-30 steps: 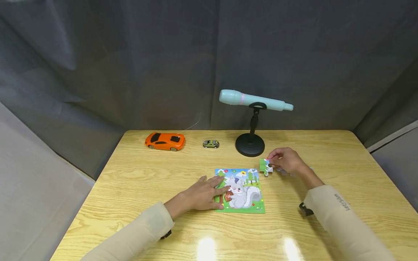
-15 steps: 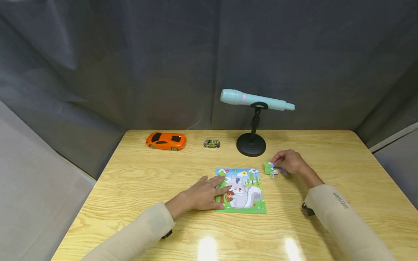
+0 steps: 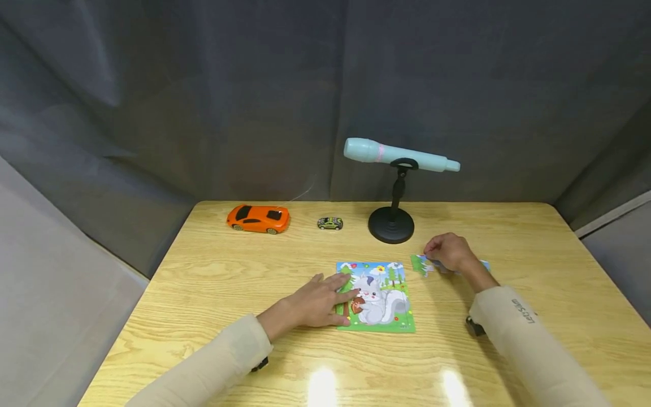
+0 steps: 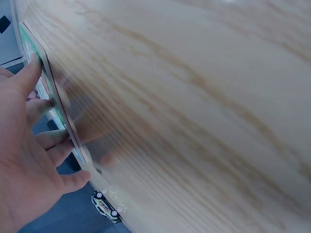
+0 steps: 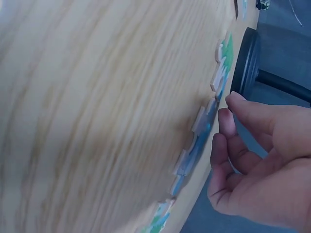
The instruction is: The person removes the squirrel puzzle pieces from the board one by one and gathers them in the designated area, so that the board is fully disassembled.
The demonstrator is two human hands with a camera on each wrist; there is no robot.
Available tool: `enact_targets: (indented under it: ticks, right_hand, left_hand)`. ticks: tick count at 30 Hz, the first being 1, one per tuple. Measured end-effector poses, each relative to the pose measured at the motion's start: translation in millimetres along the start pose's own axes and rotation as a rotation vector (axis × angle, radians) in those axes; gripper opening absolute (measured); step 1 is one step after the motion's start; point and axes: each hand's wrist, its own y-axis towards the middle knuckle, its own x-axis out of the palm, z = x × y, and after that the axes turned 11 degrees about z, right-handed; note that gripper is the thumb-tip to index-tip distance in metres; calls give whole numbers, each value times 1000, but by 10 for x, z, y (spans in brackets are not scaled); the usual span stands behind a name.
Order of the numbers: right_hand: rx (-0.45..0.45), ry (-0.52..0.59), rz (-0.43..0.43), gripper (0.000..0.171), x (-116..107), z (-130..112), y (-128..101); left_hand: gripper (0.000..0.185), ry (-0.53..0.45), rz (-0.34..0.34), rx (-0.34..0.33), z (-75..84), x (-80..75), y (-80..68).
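Observation:
A squirrel jigsaw puzzle [image 3: 378,297] lies mid-table. My left hand [image 3: 317,302] rests flat on its left edge with the fingers straight; the left wrist view shows these fingers [image 4: 29,82] pressing the puzzle's rim [image 4: 53,97]. My right hand [image 3: 447,251] hovers to the puzzle's right, over a row of loose pieces [image 5: 192,150]. A green piece [image 3: 421,264] lies on the table at its fingertips. In the right wrist view the right hand's fingers [image 5: 228,126] are loosely curled just above the pieces and hold nothing.
An orange toy car [image 3: 257,219] and a small green car [image 3: 330,224] stand near the back edge of the wooden table [image 3: 229,271]. A pale blue microphone [image 3: 399,156] sits on a black stand [image 3: 390,225] just behind the right hand. Dark curtains enclose the table.
My right hand moved the green piece rightward, away from the puzzle, and laid it on the table by the other loose pieces. The left hand stayed put.

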Motion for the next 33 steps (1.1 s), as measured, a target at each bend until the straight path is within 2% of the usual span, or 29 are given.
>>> enact_targets:
  ticks: [5, 13, 21, 29, 33]
  right_hand:
    - [-35, 15, 15, 17, -30, -39, -71]
    - [-99, 73, 8, 17, -31, -229, -211]
    - [-126, 125, -70, 16, 54, -412, -330]
    - [-161, 176, -158, 20, 189, -571, -428]
    - [-183, 197, -206, 24, 244, -604, -445]
  left_hand:
    - [70, -9, 11, -14, -2, 1, 17]
    - [70, -52, 38, -20, 4, -54, 48]
    - [67, -75, 100, -1, 96, -99, 132]
    - [67, -70, 84, 93, 261, -50, 189]
    - [67, -62, 53, 110, 343, -33, 187]
